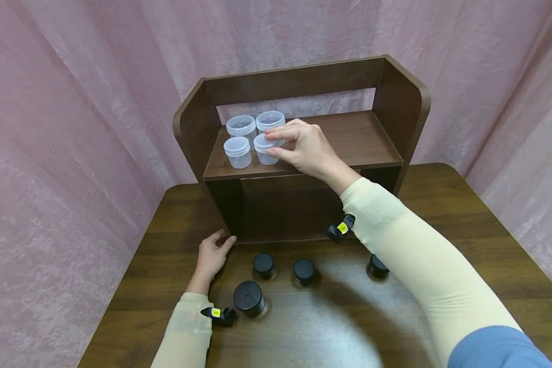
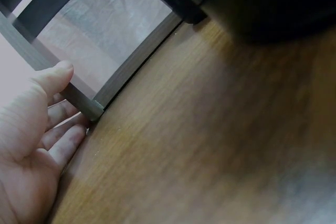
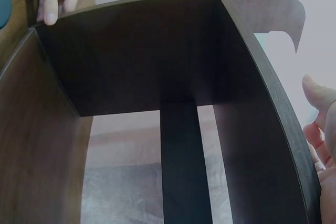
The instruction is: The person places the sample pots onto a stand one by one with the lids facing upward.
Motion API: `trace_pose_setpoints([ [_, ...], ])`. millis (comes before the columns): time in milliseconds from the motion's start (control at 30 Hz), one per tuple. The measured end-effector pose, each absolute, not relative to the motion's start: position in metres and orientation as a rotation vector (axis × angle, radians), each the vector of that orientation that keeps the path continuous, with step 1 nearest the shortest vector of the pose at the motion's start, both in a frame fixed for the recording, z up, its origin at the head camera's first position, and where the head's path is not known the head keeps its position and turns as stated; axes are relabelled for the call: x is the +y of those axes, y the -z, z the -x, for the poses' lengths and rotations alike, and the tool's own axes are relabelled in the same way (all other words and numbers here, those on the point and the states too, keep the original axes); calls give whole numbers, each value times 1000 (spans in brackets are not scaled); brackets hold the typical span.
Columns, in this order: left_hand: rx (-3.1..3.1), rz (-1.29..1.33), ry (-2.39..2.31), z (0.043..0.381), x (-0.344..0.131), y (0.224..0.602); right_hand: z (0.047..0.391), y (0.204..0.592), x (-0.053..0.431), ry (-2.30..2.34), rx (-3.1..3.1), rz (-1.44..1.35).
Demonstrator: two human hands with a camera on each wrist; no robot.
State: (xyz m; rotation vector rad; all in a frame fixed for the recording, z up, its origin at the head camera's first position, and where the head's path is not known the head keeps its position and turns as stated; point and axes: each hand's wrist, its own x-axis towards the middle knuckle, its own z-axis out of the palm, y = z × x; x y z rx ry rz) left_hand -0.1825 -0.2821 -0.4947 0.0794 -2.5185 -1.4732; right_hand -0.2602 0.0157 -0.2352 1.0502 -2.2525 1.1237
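Observation:
My left hand (image 1: 211, 258) rests at the lower left front corner of a brown wooden shelf (image 1: 349, 140). In the left wrist view its thumb (image 2: 58, 77) lies by the side panel's edge, the fingers behind it. My right hand (image 1: 305, 145) reaches over the upper board, thumb and fingers spread apart beside the front right clear plastic jar (image 1: 260, 143), partly covering it. That jar stands upright with a front left jar (image 1: 238, 153), a back left jar (image 1: 240, 124) and a back right jar (image 1: 270, 118). Contact with the right hand cannot be made out.
Black-lidded jars stand on the wooden table (image 1: 469, 245): a large one (image 1: 249, 298), two smaller ones (image 1: 263, 265) in front of the shelf, and another (image 1: 377, 267) partly behind the right sleeve. A pink curtain (image 1: 96, 102) hangs behind.

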Motion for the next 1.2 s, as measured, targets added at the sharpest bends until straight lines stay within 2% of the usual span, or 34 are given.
trace_pose_setpoints([
  [367,-2541,-105,1495,182,-282,494,256,237,26,-1283,-2086,-926],
  [600,-2542,-91,1472,186,-278,491,227,246,50,-1456,-2017,-928],
  [867,-2543,-86,1488,188,-277,488,192,274,76,-1521,-2063,-1008],
  [1200,-2561,-103,1468,186,-276,488,177,327,78,-1494,-2182,-1212],
])
